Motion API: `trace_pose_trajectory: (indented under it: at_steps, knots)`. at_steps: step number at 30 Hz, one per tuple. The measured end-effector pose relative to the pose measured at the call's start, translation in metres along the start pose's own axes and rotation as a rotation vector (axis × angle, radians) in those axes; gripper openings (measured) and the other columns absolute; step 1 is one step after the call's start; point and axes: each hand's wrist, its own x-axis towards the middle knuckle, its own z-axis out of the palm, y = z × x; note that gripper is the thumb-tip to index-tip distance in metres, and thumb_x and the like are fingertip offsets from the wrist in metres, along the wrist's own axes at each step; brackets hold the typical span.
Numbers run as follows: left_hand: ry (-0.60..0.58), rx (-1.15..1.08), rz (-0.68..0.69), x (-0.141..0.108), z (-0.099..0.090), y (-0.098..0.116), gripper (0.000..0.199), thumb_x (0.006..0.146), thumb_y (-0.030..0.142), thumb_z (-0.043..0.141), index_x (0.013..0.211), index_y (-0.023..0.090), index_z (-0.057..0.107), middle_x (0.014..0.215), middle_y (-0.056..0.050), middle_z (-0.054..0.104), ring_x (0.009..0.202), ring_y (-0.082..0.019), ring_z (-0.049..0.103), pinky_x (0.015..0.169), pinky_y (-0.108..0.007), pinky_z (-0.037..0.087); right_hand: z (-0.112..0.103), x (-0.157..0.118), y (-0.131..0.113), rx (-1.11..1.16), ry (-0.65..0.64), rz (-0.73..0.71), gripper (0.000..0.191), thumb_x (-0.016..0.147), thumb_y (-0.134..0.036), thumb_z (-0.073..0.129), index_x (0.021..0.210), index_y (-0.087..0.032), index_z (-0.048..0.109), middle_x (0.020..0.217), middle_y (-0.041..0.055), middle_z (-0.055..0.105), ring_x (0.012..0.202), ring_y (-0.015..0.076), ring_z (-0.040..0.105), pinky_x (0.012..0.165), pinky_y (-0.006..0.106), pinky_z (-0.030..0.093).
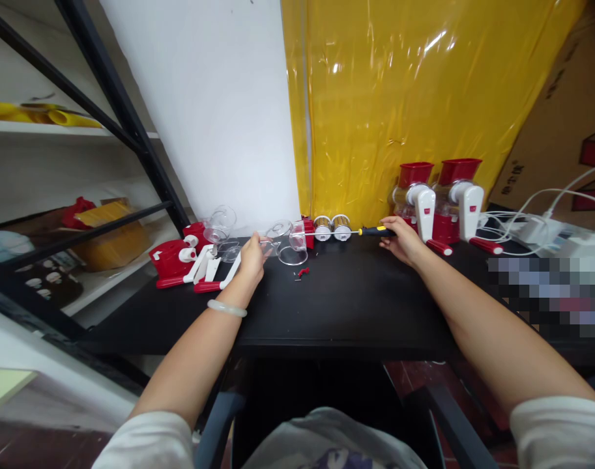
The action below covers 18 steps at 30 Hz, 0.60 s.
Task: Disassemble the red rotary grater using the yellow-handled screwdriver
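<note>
My right hand (399, 241) is closed around the black and yellow handle of a long screwdriver (377, 231). Its thin shaft runs left, almost level, to a clear plastic housing (293, 253). On the housing's left side, the fingers of my left hand (254, 260) are closed on it. Whether the screwdriver tip sits in a screw is too small to see. Just below on the black table lies a small red piece (304, 271), with tiny bits, perhaps screws, beside it. Two grater drums (341, 228) stand behind the screwdriver shaft.
Two assembled red and white rotary graters (427, 208) stand at the right, near white cables and plugs (536, 228). Red bases (173, 259), white crank handles (209, 268) and another clear housing (219, 225) lie at the left. A black shelf frame (131, 130) borders the left side.
</note>
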Motion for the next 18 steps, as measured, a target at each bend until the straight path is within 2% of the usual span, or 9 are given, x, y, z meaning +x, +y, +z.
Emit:
trace_pose_trajectory:
  at_steps: [4, 7, 9, 11, 14, 18]
  knots:
    - [-0.002, 0.02, 0.018, -0.004, 0.002, 0.0, 0.04, 0.079, 0.053, 0.07, 0.068, 0.016, 0.062, 0.086, -0.007, 0.068, 0.086, -0.018, 0.063, 0.071, -0.027, 0.054, 0.0, -0.002, -0.005, 0.154, 0.002, -0.017, 0.044, 0.056, -0.024, 0.077, 0.093, -0.03, 0.054, 0.069, -0.0082, 0.06, 0.058, 0.0128, 0.058, 0.056, 0.027, 0.051]
    - [0.01, 0.01, 0.0, -0.005, 0.003, 0.001, 0.041, 0.076, 0.055, 0.073, 0.068, 0.017, 0.062, 0.084, -0.006, 0.068, 0.083, -0.018, 0.064, 0.072, -0.028, 0.055, 0.0, 0.001, -0.003, 0.1, 0.025, -0.01, 0.035, 0.07, -0.047, 0.075, 0.092, -0.028, 0.055, 0.063, -0.0059, 0.057, 0.052, 0.0141, 0.055, 0.054, 0.03, 0.052]
    - [0.014, 0.007, -0.004, -0.005, 0.003, 0.002, 0.04, 0.077, 0.054, 0.072, 0.068, 0.017, 0.061, 0.083, -0.006, 0.068, 0.083, -0.018, 0.065, 0.072, -0.028, 0.055, -0.001, 0.003, 0.001, -0.056, 0.038, 0.017, 0.039, 0.08, -0.064, 0.064, 0.085, -0.026, 0.056, 0.051, -0.0052, 0.048, 0.043, 0.0136, 0.046, 0.05, 0.032, 0.051]
    - [0.015, 0.008, -0.001, -0.004, 0.002, 0.002, 0.039, 0.077, 0.054, 0.072, 0.068, 0.017, 0.061, 0.084, -0.006, 0.068, 0.083, -0.017, 0.064, 0.072, -0.027, 0.055, -0.002, 0.004, 0.005, -0.228, 0.045, 0.021, 0.044, 0.082, -0.067, 0.061, 0.078, -0.024, 0.056, 0.043, -0.0067, 0.038, 0.038, 0.0116, 0.037, 0.048, 0.032, 0.049]
    - [0.014, 0.002, 0.0, -0.002, 0.002, 0.002, 0.039, 0.078, 0.053, 0.071, 0.068, 0.017, 0.062, 0.087, -0.007, 0.069, 0.083, -0.017, 0.063, 0.071, -0.026, 0.055, -0.002, 0.003, 0.006, -0.262, 0.055, 0.002, 0.036, 0.076, -0.055, 0.073, 0.079, -0.024, 0.056, 0.046, -0.0084, 0.041, 0.039, 0.0084, 0.033, 0.047, 0.027, 0.047]
    - [0.014, -0.003, -0.01, -0.003, 0.002, 0.001, 0.037, 0.081, 0.051, 0.069, 0.068, 0.017, 0.061, 0.088, -0.007, 0.068, 0.085, -0.017, 0.062, 0.072, -0.026, 0.055, -0.001, -0.001, -0.002, 0.006, -0.002, 0.012, 0.039, 0.06, -0.032, 0.081, 0.087, -0.027, 0.053, 0.064, -0.0093, 0.054, 0.048, 0.0076, 0.044, 0.052, 0.024, 0.047]
